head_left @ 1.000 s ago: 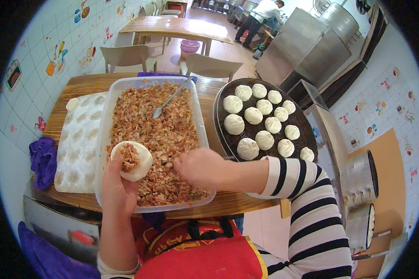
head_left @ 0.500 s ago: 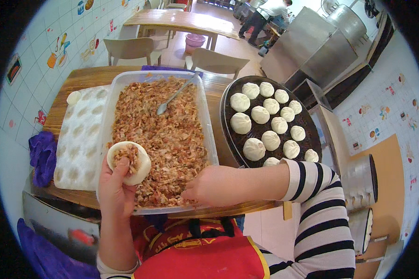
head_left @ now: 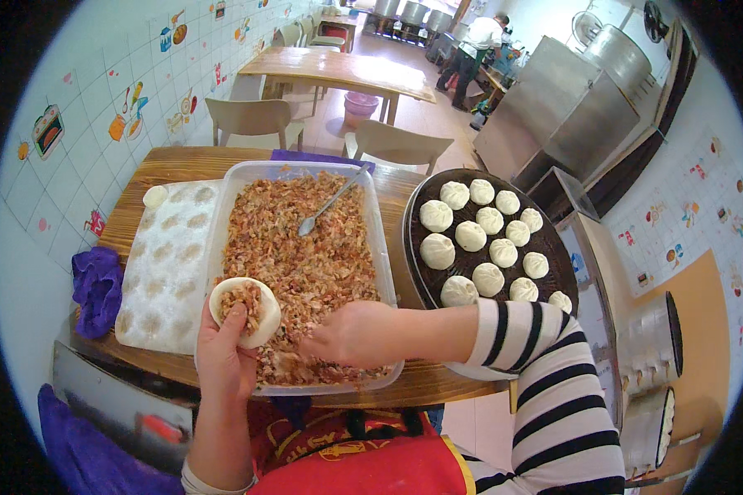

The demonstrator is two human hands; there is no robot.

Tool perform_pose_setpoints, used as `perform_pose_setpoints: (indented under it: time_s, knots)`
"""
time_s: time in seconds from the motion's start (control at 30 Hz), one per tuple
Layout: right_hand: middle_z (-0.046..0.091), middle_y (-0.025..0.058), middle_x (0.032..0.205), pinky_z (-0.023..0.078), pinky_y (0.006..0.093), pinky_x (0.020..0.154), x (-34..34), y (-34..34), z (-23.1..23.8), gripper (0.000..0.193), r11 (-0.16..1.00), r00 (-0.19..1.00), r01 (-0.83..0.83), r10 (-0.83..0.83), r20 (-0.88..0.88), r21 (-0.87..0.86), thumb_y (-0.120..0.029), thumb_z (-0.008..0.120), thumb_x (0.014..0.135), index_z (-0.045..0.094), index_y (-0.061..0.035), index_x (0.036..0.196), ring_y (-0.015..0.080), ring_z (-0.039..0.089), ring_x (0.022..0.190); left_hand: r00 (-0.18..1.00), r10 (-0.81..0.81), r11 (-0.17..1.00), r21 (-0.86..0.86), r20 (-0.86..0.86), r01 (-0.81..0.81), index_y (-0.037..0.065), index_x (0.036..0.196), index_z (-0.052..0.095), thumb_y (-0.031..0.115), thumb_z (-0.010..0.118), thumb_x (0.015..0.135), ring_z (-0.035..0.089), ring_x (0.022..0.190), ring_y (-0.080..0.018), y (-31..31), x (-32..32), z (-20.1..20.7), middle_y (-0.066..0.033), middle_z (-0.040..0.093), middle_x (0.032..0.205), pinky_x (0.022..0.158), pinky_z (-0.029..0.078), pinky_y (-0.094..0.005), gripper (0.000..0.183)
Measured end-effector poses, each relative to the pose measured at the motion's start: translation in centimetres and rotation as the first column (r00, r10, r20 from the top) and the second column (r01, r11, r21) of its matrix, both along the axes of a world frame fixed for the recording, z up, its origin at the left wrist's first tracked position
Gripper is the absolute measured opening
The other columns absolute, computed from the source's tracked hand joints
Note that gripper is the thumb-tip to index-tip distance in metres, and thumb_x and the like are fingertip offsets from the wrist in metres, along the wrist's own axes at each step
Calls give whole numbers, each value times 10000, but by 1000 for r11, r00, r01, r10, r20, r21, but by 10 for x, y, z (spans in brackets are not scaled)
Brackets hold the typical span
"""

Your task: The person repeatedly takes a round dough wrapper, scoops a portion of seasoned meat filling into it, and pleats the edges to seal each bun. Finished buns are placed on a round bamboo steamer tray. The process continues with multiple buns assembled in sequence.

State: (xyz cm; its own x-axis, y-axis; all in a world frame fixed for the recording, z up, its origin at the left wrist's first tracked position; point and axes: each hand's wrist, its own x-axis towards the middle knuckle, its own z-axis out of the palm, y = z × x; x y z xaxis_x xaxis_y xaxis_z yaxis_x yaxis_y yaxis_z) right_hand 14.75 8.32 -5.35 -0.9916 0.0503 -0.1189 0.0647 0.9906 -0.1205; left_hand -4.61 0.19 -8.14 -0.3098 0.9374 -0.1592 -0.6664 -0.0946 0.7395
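Note:
My left hand (head_left: 230, 351) holds a round dough wrapper (head_left: 264, 327) above the near left part of a big plastic tub (head_left: 395, 272). A mound of chopped filling (head_left: 241, 302) lies on the wrapper, and my thumb presses on it. Brown, chopped filling (head_left: 305, 264) fills the tub. My right hand (head_left: 351, 334) is closed, its fingers curled down into that filling; the fingertips are hidden and slightly blurred. A metal spoon (head_left: 307, 224) rests in the filling farther off. Right of the tub, several pleated buns (head_left: 488, 280) sit on a dark round steamer tray (head_left: 425, 280).
A white dimpled tray (head_left: 136, 322) lies left of the tub, with one dough round (head_left: 154, 196) at its far corner. A purple cloth (head_left: 97, 289) bunches at the table's left edge. Chairs (head_left: 400, 146) and another table (head_left: 338, 68) stand beyond; a person (head_left: 475, 54) works at the back.
The view has tilted up and shifted, so everything sits lower and mostly farther right. My right hand has moved leftward across the filling, closer to my left hand. The left hand still holds the wrapper.

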Motion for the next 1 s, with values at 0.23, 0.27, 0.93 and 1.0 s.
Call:
perform_pose_setpoints:
  time_s: [0.23,0.27,0.93,1.0]
  knots:
    - [603,180,811,504,424,653,32,-3,9,211,951,984,61,-7,176,-303,-144,534,826,549,5,975,341,614,779,998,44,998,-37,33,-43,50,1254,442,25,512,910,590,1013,-189,0,3,4,-86,577,1121,858,524,-350,352]
    - [601,187,807,499,425,657,36,-1,13,202,918,994,71,-33,105,-390,-143,528,836,550,11,966,349,610,777,1000,22,1000,-6,-7,-22,51,1252,444,28,513,911,590,1012,-188,0,3,4,-87,576,1122,858,524,-349,349]
    - [598,131,602,475,339,511,24,-12,103,156,307,566,723,-776,277,-619,-55,492,824,626,12,869,218,591,517,935,-49,998,11,-350,57,27,1235,402,27,663,761,565,1007,-171,9,44,18,-88,550,1105,885,468,-305,542]
    - [605,139,636,490,357,538,28,-9,98,182,496,613,685,-788,54,-533,-56,502,821,625,5,942,260,598,545,974,-155,988,-11,-167,155,27,1220,415,14,631,781,577,1006,-173,11,39,18,-91,560,1095,869,482,-304,490]
